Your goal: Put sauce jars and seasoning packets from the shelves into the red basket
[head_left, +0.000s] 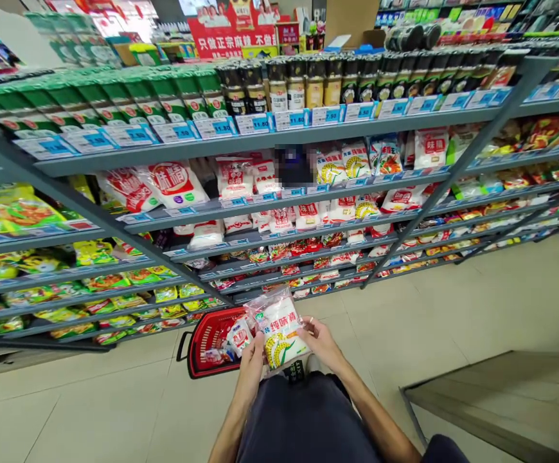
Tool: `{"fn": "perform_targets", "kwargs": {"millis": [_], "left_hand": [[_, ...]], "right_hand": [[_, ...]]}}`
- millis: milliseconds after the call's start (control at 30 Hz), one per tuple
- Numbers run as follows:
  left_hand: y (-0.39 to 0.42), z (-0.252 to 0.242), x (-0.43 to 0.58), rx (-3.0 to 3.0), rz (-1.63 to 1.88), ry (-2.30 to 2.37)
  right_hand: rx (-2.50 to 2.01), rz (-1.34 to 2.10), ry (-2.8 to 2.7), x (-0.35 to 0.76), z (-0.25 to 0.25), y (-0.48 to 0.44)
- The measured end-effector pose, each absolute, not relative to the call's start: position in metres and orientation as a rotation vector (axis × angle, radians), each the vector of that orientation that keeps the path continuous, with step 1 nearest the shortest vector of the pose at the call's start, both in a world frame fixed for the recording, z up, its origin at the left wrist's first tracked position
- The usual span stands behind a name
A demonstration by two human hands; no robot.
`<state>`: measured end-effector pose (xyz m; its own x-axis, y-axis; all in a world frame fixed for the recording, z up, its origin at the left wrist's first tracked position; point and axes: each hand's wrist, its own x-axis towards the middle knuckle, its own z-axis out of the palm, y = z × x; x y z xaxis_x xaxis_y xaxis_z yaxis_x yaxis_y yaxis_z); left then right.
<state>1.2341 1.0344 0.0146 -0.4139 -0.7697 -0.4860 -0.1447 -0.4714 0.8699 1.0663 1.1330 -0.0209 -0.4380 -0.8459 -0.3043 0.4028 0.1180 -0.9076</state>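
Head view: left hand [251, 361] and right hand [322, 344] are pinching the packet [281, 326] by its left and right edges, likely surest for soft, slippery plastic.

Red basket [205, 334], right end apparently hidden behind bag [282, 331]

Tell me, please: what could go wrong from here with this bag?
The plastic bag might slip, since the left grip and right grip hold it near its side edges. The red basket shows mostly left of it, so a dropped bag could perhaps miss and hit the tiled floor.
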Motion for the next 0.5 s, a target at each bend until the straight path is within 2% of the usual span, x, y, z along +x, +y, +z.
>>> {"fn": "perform_targets", "kwargs": {"millis": [133, 300, 500], "left_hand": [[1.038, 0.013, 1.235, 1.309, -1.982, -1.302], [1.038, 0.011, 1.246, 1.278, -2.028, -1.290], [1.046, -0.033, 1.255, 1.221, -2.243, -1.233]], "right_hand": [[-0.563, -1.470, 1.366, 1.064, -0.021, 1.147], [-0.513, -1.636, 1.390, 1.092, -0.017, 1.159], [-0.400, -1.648, 1.689, 1.144, -0.030, 1.195]]}}
